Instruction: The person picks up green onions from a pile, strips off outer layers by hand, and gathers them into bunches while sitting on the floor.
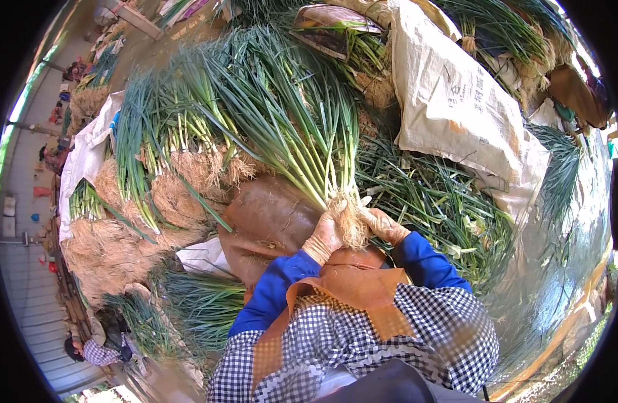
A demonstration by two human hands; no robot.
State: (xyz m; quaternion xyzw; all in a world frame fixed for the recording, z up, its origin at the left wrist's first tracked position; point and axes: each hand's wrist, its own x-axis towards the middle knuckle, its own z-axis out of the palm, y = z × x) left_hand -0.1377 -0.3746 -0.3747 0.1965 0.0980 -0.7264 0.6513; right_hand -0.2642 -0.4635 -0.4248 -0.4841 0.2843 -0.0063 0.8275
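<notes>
A bunch of green onions [317, 158] lies across my lap, its long green leaves fanning away to the upper left and its pale, hairy roots toward me. My left hand [325, 234], in a tan glove, is closed around the left side of the root end. From the right, my right hand [388, 227], gloved alike, is closed on the bunch just above the roots; its fingertips are partly hidden by the stalks and roots. A brown waterproof apron [272, 218] covers my lap under the bunch, with loose bits of root on it.
On the left, more green onions [188, 117] are heaped with tangled roots [120, 252]. Stripped green leaves [436, 211] pile up to my right, beside a white woven sack [457, 101]. Another person [97, 349] sits at the lower left. Wet plastic sheeting [557, 269] lies far right.
</notes>
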